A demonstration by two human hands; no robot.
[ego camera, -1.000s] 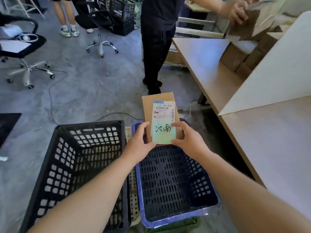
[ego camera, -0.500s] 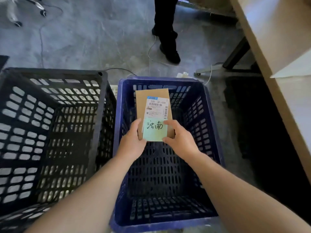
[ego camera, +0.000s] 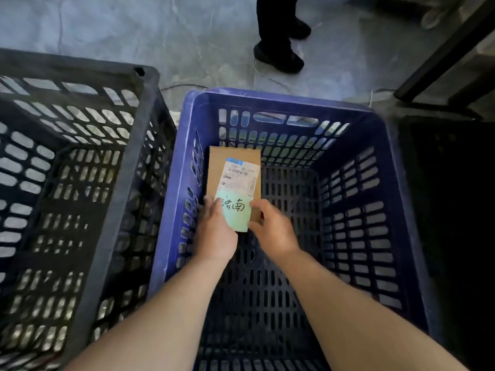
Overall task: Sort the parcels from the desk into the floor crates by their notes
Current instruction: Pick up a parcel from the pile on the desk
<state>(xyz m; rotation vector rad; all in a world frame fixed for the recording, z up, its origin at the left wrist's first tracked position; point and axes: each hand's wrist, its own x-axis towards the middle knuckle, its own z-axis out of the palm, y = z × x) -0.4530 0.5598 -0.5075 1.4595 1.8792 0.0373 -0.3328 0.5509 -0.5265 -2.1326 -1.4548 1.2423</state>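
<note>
A flat brown cardboard parcel [ego camera: 232, 170] with a white shipping label and a pale green handwritten note [ego camera: 237, 214] is low inside the blue floor crate [ego camera: 396, 183], toward its far left side. My left hand [ego camera: 215, 231] grips the parcel's near left edge, thumb on the note. My right hand [ego camera: 273, 228] pinches its near right corner. Both forearms reach down into the crate. Whether the parcel touches the crate's floor cannot be told.
A black slatted crate [ego camera: 107, 236] stands directly left of the blue one, touching it. A person's dark shoes and trouser legs [ego camera: 278, 49] stand on the grey floor beyond. A dark desk leg [ego camera: 442, 57] and cables lie at the upper right.
Both hands have lowered the parcel from above the blue crate's rim down deep inside it. My head has tilted down and come closer, so the desk has left the view.
</note>
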